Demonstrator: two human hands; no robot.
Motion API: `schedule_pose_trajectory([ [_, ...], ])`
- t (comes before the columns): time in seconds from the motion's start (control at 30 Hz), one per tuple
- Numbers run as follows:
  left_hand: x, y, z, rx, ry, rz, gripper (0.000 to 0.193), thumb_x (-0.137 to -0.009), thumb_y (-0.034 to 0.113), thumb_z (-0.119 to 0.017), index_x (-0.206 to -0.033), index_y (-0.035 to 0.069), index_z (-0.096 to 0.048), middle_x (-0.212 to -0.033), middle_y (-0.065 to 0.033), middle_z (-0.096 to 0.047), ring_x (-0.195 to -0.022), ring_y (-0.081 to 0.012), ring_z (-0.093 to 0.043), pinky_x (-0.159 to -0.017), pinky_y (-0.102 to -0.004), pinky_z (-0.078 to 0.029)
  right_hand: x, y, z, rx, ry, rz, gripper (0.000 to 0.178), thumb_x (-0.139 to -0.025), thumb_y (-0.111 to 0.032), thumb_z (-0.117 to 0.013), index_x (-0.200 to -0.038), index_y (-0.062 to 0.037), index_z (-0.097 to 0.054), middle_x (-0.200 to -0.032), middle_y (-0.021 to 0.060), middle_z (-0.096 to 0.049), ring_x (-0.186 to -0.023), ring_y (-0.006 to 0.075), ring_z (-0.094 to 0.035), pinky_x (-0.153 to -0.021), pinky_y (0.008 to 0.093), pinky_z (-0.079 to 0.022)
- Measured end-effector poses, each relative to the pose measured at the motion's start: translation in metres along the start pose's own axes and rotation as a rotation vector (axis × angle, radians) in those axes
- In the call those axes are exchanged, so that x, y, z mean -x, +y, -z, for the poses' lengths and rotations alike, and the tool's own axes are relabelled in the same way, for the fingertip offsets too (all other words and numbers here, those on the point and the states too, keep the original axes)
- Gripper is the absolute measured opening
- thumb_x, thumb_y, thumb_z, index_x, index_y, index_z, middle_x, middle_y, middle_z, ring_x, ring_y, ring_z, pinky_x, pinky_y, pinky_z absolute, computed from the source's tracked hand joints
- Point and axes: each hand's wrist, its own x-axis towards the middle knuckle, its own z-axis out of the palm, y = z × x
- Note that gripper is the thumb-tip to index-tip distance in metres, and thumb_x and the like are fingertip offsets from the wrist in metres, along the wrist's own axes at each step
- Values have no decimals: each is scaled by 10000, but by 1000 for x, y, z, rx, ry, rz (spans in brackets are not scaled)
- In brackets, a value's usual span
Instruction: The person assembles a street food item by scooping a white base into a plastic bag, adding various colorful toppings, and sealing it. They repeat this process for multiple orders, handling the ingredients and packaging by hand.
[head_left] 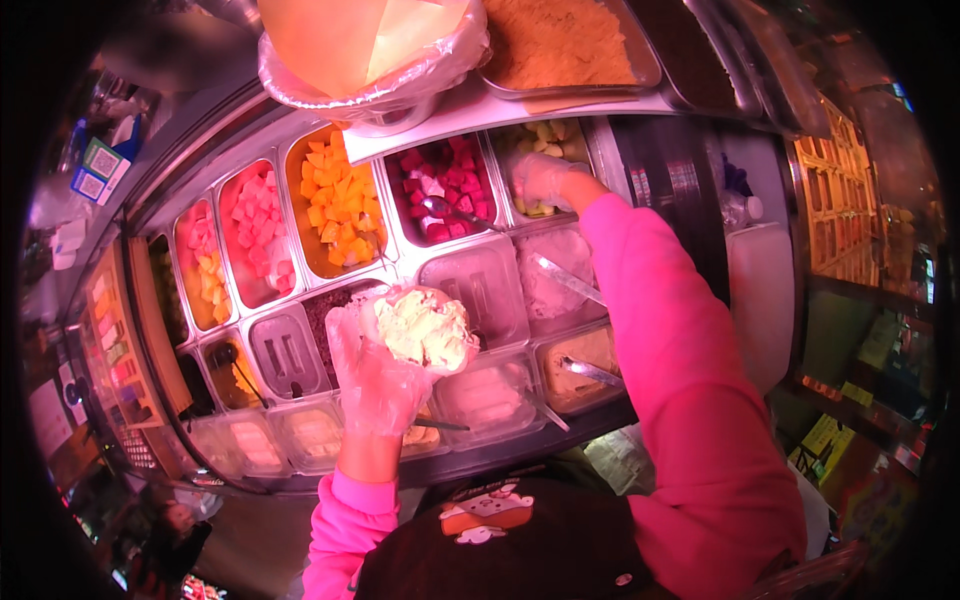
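Note:
In my gloved left hand (372,385) rests a pale, creamy mound (425,328) with a rough, spread surface, held up over the middle row of tubs. Whatever cup or wrap may lie beneath it is hidden. My right hand (552,182), also in a clear glove, reaches down into the far right metal tub of pale yellow-green fruit chunks (540,140). Its fingers are curled among the chunks, and their tips are partly covered. Beside that tub is one of magenta fruit cubes (462,165) with a spoon in it, and then one of orange-yellow cubes (335,195).
Pink cubes (258,215) fill another tub at left. Nearer me are clear-lidded tubs (470,285) and a cream-coloured paste (585,360) with a metal spatula. A plastic-covered bowl (370,70) and a tray of orange-brown crumbs (560,45) stand on the raised shelf behind.

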Motion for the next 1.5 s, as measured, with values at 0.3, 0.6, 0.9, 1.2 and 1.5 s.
schedule_pose_trajectory([
  [0.3, -6, -7, -7, 204, -69, 46, 682, -955, 680, -595, -1349, 124, -618, -1412, -138, -612, -1311, -416, -553, -1063, -767, -376, 29, -1, 10, -330, 151, 90, 179, -719, -72, -779, -846, -49, -656, -800, 97, -691, -742, 230, -663, -673, 380, -516],
  [0.6, -34, -11, -22, 66, -122, 45, 821, -970, 748, -499, -1451, 83, -528, -1471, -138, -561, -1357, -360, -545, -1071, -704, -442, 147, -100, 23, -1224, 236, 478, 211, -850, -2, -792, -1033, -14, -686, -1048, 80, -722, -926, 201, -704, -867, 357, -576],
  [0.9, -22, -23, -25, 151, -183, 94, 666, -1041, 637, -487, -1481, 136, -482, -1464, -117, -571, -1325, -344, -575, -1050, -629, -491, 178, -198, 3, -600, 751, 773, 143, -874, 28, -759, -1015, 13, -741, -1086, 138, -672, -1053, 256, -662, -900, 327, -550],
  [1.2, -28, -30, 3, 142, -76, -132, 442, -1022, 56, -625, -1439, 88, -479, -1417, -132, -579, -1255, -271, -631, -1076, -498, -542, 180, -219, -52, -376, 977, 546, 342, -900, -17, -664, -1236, 46, -669, -1355, 221, -591, -1229, 362, -610, -1020, 405, -509],
  [1.5, -10, -17, 21, 289, -177, -158, 565, -1082, 289, -574, -1591, 144, -375, -1610, -92, -442, -1504, -279, -401, -1264, -514, -317, 180, -265, -32, 96, 587, 357, 629, -950, -197, -595, -1496, 83, -456, -1625, 286, -358, -1524, 452, -329, -1218, 631, -213],
])
